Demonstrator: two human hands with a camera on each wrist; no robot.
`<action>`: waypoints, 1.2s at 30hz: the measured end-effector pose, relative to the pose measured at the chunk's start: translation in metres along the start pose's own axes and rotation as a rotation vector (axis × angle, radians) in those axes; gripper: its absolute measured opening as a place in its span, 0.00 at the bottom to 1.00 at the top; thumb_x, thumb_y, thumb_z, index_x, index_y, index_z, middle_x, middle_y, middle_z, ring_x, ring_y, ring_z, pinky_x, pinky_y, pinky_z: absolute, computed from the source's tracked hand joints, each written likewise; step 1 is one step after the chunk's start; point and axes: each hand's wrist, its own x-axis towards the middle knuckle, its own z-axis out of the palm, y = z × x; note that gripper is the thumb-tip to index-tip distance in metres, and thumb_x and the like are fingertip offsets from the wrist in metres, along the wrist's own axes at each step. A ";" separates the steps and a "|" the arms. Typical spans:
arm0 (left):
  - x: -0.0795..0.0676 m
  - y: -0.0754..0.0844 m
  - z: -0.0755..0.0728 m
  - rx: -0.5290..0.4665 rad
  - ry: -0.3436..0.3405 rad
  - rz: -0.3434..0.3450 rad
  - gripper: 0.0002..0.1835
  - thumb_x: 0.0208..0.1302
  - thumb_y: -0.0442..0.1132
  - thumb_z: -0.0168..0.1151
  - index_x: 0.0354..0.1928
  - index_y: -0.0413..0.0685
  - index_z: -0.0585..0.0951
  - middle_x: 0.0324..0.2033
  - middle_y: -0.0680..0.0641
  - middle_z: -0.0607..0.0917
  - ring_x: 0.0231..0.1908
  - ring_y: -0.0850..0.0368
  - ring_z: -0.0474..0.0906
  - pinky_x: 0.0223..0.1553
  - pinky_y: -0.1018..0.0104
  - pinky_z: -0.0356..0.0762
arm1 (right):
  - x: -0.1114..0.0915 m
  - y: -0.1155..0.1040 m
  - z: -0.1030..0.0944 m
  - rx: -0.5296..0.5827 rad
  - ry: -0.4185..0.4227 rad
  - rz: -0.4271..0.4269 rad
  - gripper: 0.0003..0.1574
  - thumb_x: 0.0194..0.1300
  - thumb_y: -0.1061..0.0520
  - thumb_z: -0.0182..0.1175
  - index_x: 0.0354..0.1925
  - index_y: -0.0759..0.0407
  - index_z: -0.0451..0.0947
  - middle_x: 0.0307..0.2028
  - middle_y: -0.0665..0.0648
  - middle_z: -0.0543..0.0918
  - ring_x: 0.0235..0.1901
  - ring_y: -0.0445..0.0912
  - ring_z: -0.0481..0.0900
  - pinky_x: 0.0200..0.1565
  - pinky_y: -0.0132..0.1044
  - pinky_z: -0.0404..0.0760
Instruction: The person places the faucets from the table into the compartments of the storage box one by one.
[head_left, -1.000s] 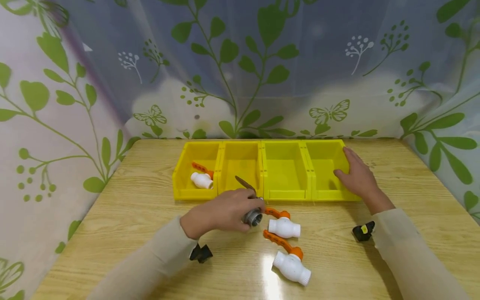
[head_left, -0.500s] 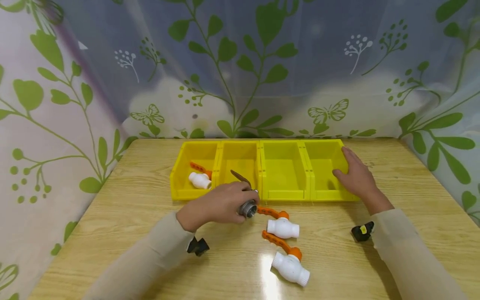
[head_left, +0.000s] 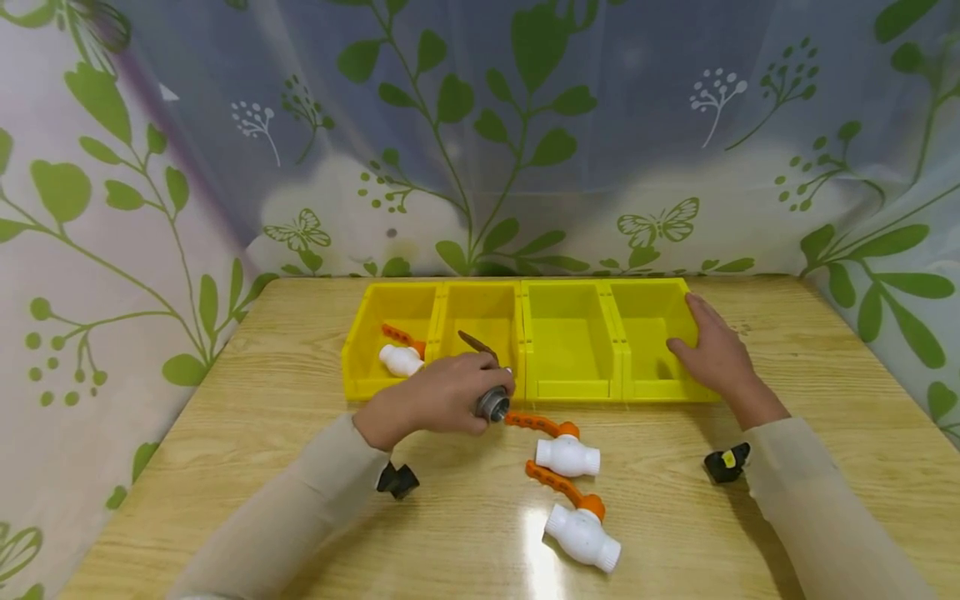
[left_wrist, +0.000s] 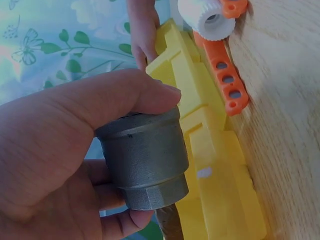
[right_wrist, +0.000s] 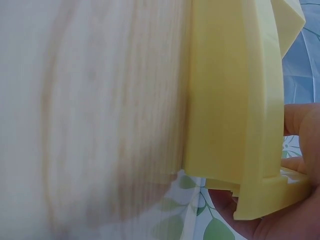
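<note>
My left hand grips a metal ball valve, thumb on one side and fingers curled round the other. Its brown lever points up over the second yellow bin from the left. The valve's open threaded end faces the table front. My right hand holds the side wall of the rightmost yellow bin, thumb inside and fingers outside. A white plastic ball valve with an orange handle lies just right of my left hand, and a similar white valve lies nearer the front.
Yellow bins stand in a row at the back of the wooden table. The leftmost bin contains another white valve with an orange handle. Behind hangs a leaf-patterned curtain. Black wrist cameras sit below both wrists.
My left hand has moved up and slightly left with the metal valve, away from the white valve's orange handle and toward the second bin. My right hand stays on the bin wall.
</note>
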 end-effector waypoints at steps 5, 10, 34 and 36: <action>0.001 -0.002 -0.002 -0.025 -0.014 -0.023 0.18 0.48 0.41 0.66 0.43 0.58 0.75 0.39 0.54 0.74 0.36 0.61 0.68 0.37 0.68 0.71 | 0.000 0.000 0.000 0.003 -0.006 0.012 0.48 0.66 0.49 0.47 0.71 0.59 0.31 0.70 0.65 0.38 0.65 0.66 0.42 0.59 0.64 0.47; 0.002 -0.006 -0.001 -0.028 0.005 -0.016 0.18 0.48 0.39 0.65 0.43 0.59 0.75 0.36 0.54 0.73 0.34 0.61 0.68 0.36 0.69 0.70 | -0.001 -0.001 -0.001 0.014 -0.008 0.011 0.47 0.66 0.48 0.47 0.71 0.59 0.32 0.70 0.65 0.38 0.65 0.66 0.42 0.59 0.64 0.47; 0.007 -0.027 0.005 -0.056 -0.004 -0.094 0.17 0.49 0.40 0.64 0.43 0.60 0.75 0.38 0.55 0.72 0.35 0.61 0.66 0.36 0.70 0.70 | -0.002 -0.004 -0.001 0.023 -0.014 0.023 0.47 0.66 0.49 0.47 0.71 0.58 0.31 0.70 0.64 0.37 0.66 0.66 0.41 0.58 0.65 0.46; 0.008 -0.028 0.005 -0.064 -0.006 -0.098 0.17 0.49 0.40 0.63 0.43 0.60 0.75 0.38 0.55 0.72 0.35 0.61 0.66 0.36 0.70 0.70 | -0.003 -0.004 -0.001 0.027 -0.015 0.025 0.47 0.66 0.49 0.47 0.71 0.58 0.31 0.70 0.64 0.37 0.65 0.66 0.41 0.58 0.65 0.46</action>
